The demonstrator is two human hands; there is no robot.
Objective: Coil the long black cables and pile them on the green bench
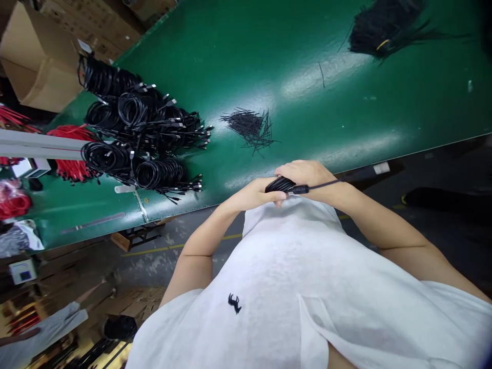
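Both my hands meet close to my chest, at the near edge of the green table [346, 118]. My left hand [253, 195] and my right hand [307, 174] are closed together on a coiled black cable [280, 184]. The cable's plug end [302, 189] sticks out to the right, and a loose strand trails past my right wrist. A small heap of black twist ties [249, 125] lies on the table just beyond my hands. Further left sits a pile of coiled black cables [138, 138].
Red cable bundles [73, 154] lie left of the black pile. Another black bundle [384, 28] sits at the far right of the table. Cardboard boxes [34, 66] stand beyond the table's left end. A person in pale clothing [42, 328] is at the lower left.
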